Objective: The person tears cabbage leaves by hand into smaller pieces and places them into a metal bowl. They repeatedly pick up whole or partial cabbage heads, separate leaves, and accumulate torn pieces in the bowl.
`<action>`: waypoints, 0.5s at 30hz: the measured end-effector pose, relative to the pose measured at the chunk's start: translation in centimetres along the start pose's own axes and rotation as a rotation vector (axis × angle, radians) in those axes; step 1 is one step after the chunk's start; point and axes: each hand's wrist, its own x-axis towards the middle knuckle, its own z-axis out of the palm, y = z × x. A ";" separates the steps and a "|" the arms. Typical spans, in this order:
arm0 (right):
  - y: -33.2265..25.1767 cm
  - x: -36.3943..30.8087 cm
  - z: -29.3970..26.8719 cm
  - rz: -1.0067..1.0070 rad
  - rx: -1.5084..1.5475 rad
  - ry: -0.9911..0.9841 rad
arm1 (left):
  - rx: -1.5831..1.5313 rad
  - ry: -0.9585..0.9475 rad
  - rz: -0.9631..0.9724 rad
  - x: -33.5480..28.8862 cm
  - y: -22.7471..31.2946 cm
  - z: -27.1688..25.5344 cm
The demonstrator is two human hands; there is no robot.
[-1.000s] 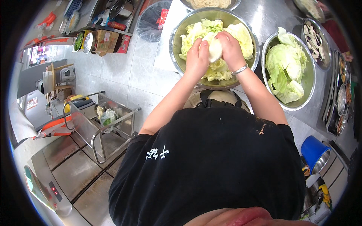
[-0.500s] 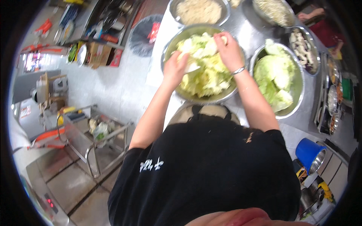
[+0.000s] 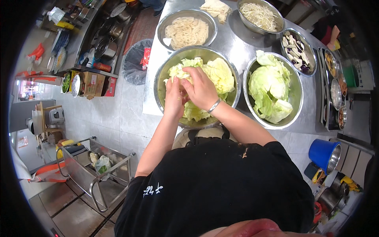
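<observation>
A steel bowl (image 3: 158,87) in front of me holds torn pale green and yellow lettuce leaves (image 3: 218,75). Above it my two hands meet, close together. My left hand (image 3: 173,98) is closed, its fingertips against a piece of lettuce (image 3: 179,72). Curled over the same piece from the right is my right hand (image 3: 200,89), with a silver bracelet on its wrist. Part of that piece is hidden by the fingers. A second steel bowl (image 3: 301,93) to the right contains a round lettuce head (image 3: 268,83) and loose leaves.
Behind stand bowls of flat noodles (image 3: 187,31), bean sprouts (image 3: 258,16) and cut eggplant (image 3: 295,51). A tray of small dishes (image 3: 327,85) sits at the right. Left of the table are a lined bin (image 3: 134,65) and a metal cart (image 3: 94,177). A blue bucket (image 3: 321,154) stands lower right.
My hands were apart over the bowl and have come together. The right hand moved left and down onto the lettuce piece. The whole view has shifted, showing more of the table's far side.
</observation>
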 end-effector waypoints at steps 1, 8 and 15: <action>-0.1 0.1 -0.2 -0.023 -0.033 0.018 | 0.031 0.040 0.042 0.0 -0.3 0.1; 1.4 0.9 0.3 0.281 -0.072 -0.168 | 0.266 0.095 0.254 0.4 -2.0 0.1; 5.4 2.4 1.3 0.871 0.589 -0.329 | 0.530 0.044 0.403 0.3 -1.7 -0.1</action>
